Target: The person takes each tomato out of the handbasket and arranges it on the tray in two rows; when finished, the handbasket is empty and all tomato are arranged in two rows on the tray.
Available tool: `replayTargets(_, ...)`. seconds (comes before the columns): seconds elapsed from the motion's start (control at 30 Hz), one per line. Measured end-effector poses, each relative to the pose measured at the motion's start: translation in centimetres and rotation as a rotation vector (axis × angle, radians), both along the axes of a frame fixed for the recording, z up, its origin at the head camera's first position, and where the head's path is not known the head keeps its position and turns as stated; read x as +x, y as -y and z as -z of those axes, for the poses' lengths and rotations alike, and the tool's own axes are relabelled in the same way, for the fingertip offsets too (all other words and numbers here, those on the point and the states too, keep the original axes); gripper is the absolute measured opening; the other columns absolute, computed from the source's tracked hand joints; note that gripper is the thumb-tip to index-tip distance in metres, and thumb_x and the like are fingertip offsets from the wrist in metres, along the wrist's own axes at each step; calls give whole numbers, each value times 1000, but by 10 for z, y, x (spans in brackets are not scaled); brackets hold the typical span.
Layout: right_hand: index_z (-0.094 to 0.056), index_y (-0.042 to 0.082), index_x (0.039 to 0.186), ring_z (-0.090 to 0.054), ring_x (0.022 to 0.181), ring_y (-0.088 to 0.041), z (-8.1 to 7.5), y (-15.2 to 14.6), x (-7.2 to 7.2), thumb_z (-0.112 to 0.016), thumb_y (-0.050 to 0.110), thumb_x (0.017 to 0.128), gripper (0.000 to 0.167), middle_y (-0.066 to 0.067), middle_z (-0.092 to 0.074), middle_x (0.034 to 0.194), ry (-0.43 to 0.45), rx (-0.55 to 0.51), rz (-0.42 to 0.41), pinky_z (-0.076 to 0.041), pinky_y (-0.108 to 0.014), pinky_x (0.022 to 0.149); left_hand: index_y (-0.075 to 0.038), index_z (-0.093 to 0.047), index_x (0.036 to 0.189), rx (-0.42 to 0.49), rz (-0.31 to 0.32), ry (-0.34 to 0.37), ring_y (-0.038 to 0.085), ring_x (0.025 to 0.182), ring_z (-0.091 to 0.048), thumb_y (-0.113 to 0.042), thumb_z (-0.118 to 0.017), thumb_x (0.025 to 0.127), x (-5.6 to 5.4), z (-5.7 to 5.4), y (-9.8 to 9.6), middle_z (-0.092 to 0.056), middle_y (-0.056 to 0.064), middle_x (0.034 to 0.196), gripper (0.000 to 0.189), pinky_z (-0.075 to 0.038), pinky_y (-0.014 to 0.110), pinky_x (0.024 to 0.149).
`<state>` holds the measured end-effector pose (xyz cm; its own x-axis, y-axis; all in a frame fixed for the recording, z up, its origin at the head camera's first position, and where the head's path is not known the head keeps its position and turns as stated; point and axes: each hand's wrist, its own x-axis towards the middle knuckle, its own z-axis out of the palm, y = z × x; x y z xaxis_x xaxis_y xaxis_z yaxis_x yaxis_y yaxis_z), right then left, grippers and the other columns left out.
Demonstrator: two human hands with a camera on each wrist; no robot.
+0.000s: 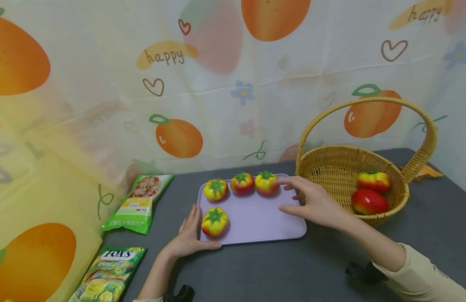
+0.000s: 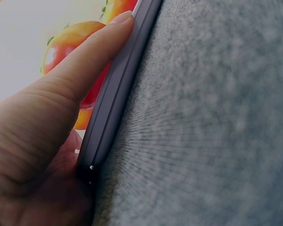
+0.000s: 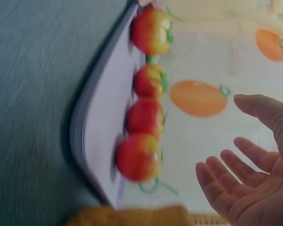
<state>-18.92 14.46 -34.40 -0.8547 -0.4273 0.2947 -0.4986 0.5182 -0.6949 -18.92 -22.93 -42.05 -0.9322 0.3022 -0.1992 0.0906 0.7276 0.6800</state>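
Note:
A lilac tray (image 1: 255, 222) holds several red-and-yellow tomatoes with green leafy tops. Three stand along its back edge, one of them a tomato (image 1: 266, 183) at the right end of that row; another tomato (image 1: 215, 222) sits at the front left. My left hand (image 1: 187, 235) rests against the tray's front left corner, its straight fingers along the left side and its thumb (image 2: 92, 61) on the front rim. Above the tray's right end hovers my right hand (image 1: 312, 201), thumb and fingers spread, index fingertip close to the right-end tomato. Nothing lies in its palm in the right wrist view.
At the right stands a wicker basket (image 1: 327, 167) with a tall handle, holding a red-and-yellow tomato (image 1: 374, 181) and a smooth red fruit (image 1: 370, 201). On the left lie a green-and-white food packet (image 1: 136, 205) and a green Fox's bag (image 1: 108, 274). A printed cloth (image 1: 218, 105) hangs behind.

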Motion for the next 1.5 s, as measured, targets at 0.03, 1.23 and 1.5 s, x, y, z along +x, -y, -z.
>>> replayTargets(0.03,-58,15,131,-60,108,-24,-2,-6,1,-80,25,83,55,-5,-60,124,-4,13,18,-55,-42,84,-1,5,155,4,-2,1,39,146,10,-52,-83,70,0,0,0,17,22,159,132,9,62,111)
replayTargets(1.23,-68,-5,108,-63,81,-25,-6,-164,-14,-70,16,90,28,-15,-69,99,35,528,186,-51,-35,62,-2,5,155,-11,-6,19,39,146,10,-53,-81,71,-1,2,0,18,22,159,131,11,60,111)
replayTargets(1.5,-67,-5,112,-64,83,-24,-5,-161,-14,-75,24,86,39,-7,-69,95,48,482,177,-53,-39,68,-1,4,155,-18,-5,10,40,146,10,-53,-82,71,-3,3,0,18,22,159,131,9,62,110)
